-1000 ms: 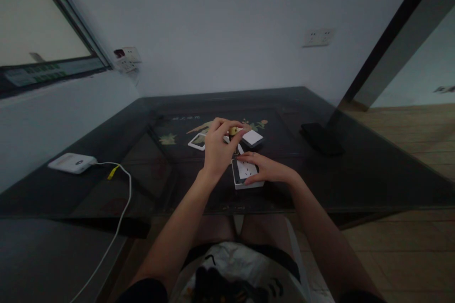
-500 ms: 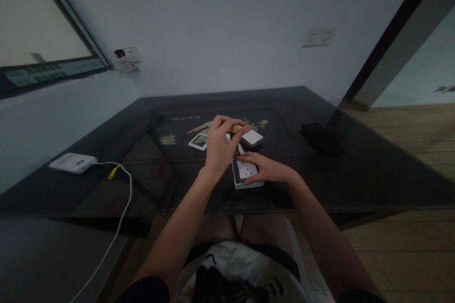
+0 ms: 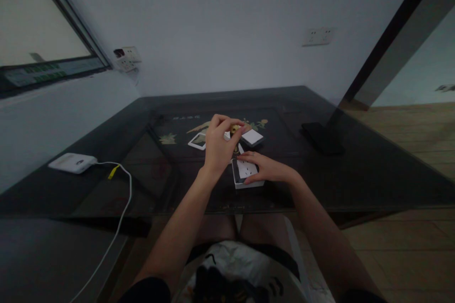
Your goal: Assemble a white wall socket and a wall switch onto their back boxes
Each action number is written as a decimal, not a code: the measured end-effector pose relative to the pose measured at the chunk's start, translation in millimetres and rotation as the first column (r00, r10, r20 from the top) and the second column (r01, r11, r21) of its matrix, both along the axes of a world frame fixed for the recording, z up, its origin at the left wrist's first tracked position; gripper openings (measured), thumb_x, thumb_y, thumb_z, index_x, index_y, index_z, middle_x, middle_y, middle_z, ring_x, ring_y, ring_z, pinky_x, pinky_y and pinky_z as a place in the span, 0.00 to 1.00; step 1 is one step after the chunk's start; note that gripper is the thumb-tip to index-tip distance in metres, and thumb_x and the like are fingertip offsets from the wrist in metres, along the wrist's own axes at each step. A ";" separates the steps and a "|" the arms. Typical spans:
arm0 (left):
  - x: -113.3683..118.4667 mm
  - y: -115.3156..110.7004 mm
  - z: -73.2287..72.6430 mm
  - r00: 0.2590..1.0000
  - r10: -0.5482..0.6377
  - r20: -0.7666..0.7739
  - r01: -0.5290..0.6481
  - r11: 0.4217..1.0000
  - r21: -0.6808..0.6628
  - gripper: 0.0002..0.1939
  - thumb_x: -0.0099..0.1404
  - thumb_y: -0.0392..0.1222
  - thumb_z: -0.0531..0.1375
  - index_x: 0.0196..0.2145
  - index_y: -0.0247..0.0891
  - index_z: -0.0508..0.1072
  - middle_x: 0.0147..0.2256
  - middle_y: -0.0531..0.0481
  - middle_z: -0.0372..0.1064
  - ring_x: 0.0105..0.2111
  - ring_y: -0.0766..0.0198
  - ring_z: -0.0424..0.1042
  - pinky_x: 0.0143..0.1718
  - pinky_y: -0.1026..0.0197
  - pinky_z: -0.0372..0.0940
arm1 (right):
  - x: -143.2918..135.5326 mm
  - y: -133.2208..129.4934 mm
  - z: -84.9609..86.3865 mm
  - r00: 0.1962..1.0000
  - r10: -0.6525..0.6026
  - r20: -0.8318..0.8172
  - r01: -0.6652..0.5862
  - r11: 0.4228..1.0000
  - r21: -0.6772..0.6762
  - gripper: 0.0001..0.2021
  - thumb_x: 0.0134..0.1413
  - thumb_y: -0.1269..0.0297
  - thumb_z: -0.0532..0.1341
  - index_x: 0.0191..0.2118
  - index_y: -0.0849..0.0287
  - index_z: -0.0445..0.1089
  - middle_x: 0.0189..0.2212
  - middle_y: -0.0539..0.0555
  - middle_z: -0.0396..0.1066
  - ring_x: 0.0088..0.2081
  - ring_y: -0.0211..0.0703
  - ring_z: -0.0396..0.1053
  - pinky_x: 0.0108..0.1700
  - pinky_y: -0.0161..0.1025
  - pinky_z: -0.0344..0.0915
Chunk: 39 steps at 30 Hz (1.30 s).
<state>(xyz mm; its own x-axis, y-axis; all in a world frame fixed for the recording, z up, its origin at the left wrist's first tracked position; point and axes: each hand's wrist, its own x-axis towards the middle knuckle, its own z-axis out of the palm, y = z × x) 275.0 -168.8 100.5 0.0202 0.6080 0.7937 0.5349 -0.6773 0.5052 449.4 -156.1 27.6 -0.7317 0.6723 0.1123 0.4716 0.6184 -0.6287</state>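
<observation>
My right hand [image 3: 266, 166] grips a white wall socket panel [image 3: 246, 169] near the front of the dark table, thumb on the near edge and fingers on the far one. The panel rests in or on a shallow white box [image 3: 249, 186] with a dark inside. Just beyond, my left hand [image 3: 222, 137] is raised with thumb and forefinger pinched together; what they hold, if anything, is too small to make out. A white square frame [image 3: 194, 143] lies left of that hand, partly covered by it. To its right sits a white-topped square piece [image 3: 253, 137] with a dark base.
At the left of the dark table [image 3: 277, 199] lies a white power bank-like device [image 3: 73, 163]. Its white cable [image 3: 130, 189], with a yellow tag, hangs over the front edge. A black flat object [image 3: 322, 138] lies at the right. Wall sockets [image 3: 318, 36] are on the wall behind.
</observation>
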 end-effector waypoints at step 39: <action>-4.7 -11.2 0.0 0.992 -0.106 -0.074 0.102 0.993 -0.053 0.10 0.67 0.35 0.53 0.43 0.38 0.72 0.40 0.48 0.73 0.41 0.63 0.71 0.44 0.60 0.64 | 1.1 1.9 -2.7 1.000 0.007 0.003 -0.007 1.000 -0.003 0.39 0.44 0.52 0.69 0.61 0.60 0.59 0.57 0.63 0.60 0.58 0.54 0.58 0.61 0.51 0.54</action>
